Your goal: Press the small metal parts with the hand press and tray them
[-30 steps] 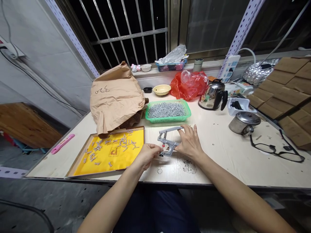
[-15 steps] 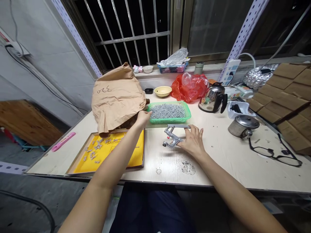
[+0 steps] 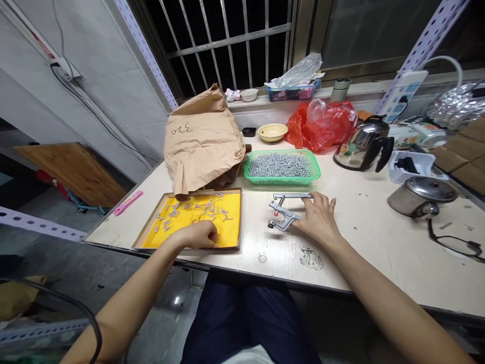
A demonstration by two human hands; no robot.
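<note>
My right hand grips the handles of grey metal hand pliers, which have a coil spring, a small red part and a black knob at the jaws. The pliers' head points left over the bare tabletop. My left hand, fingers curled together, is at the front part of a shallow tray with a yellow lining. What its fingertips hold, if anything, is hidden. Small silvery metal pieces lie scattered on the lining. A green plastic basket behind the pliers is filled with many similar small metal pieces.
Behind the yellow-lined tray stands a large brown paper bag. A pink cutter lies at the left. Farther back are a cream bowl and a red plastic bag. A kettle, lidded metal pot and glasses are at right.
My left hand has moved from the green basket's left edge down to the yellow-lined tray. My right hand still holds the pliers in about the same place. The view has shifted left.
</note>
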